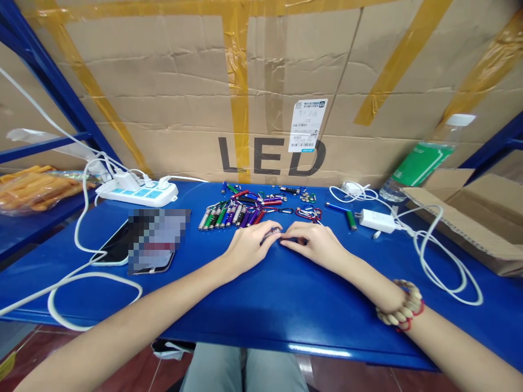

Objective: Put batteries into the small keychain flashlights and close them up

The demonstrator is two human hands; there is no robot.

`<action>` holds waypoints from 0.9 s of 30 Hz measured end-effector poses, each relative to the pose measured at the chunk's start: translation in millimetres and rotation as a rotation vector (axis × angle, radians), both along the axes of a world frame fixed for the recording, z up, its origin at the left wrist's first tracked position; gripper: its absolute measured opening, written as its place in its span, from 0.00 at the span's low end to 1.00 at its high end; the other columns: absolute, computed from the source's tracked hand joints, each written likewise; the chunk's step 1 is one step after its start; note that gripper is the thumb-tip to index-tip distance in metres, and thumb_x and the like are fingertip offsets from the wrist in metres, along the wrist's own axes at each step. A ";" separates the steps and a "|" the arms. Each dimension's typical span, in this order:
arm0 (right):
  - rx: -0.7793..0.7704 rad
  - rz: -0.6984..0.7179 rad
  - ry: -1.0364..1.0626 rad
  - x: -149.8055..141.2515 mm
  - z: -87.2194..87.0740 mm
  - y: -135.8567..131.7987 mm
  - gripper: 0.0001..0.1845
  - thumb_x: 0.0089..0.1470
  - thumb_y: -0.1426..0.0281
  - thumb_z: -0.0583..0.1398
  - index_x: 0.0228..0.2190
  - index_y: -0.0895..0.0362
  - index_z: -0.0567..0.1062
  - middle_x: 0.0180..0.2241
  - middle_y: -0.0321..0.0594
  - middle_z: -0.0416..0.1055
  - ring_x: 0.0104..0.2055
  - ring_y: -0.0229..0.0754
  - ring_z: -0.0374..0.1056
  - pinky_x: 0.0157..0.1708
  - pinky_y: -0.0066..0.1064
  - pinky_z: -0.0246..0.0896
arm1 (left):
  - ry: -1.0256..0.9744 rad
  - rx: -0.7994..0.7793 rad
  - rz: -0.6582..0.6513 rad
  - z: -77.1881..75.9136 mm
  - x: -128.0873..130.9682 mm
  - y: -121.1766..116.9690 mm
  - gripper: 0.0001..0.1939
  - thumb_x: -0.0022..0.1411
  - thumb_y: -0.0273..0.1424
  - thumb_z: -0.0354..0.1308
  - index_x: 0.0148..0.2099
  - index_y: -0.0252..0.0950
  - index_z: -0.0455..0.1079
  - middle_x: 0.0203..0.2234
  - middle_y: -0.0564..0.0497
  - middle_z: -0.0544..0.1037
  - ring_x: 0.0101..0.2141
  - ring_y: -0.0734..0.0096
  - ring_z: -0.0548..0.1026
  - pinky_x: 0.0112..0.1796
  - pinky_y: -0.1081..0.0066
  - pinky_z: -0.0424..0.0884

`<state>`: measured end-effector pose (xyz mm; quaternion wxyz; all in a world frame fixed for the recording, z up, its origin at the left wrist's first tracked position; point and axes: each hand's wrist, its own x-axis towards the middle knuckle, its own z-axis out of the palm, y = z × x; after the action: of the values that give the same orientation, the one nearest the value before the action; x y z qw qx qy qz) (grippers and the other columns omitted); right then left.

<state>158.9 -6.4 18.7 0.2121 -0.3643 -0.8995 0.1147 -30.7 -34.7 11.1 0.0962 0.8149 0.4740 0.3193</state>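
Observation:
My left hand [250, 246] and my right hand [312, 243] meet at the middle of the blue table [261, 305]. Both pinch a small silver-purple mini flashlight [273, 234] between their fingertips. Just behind the hands lies a row of several mini flashlights [231, 215] in silver, green, purple and red. Loose flashlight parts and carabiner clips [308, 213] lie scattered behind and to the right. A blue tube [335, 207] and a green tube [351, 220] lie apart on the right. A bead bracelet [402, 310] is on my right wrist.
A white power strip [139, 193] with plugs sits at the back left, with white cables looping over the table. A phone [122, 247] lies left. A white charger [376, 220], a plastic bottle [420, 163] and an open cardboard box [469, 218] stand right. A taped cardboard wall [261, 92] closes the back.

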 end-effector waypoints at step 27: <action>-0.006 -0.005 0.001 -2.6 0.6 -3.8 0.06 0.53 0.67 0.58 0.31 0.54 0.75 0.33 0.34 0.72 0.25 0.31 0.64 0.24 0.23 0.51 | 0.016 0.006 0.008 0.6 0.3 0.3 0.09 0.63 0.33 0.48 0.44 0.40 0.67 0.38 0.55 0.77 0.37 0.71 0.76 0.37 0.75 0.68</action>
<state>156.2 -10.2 19.3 0.2118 -0.3672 -0.8981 0.1171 -30.5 -34.4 11.7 0.0888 0.8160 0.4769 0.3144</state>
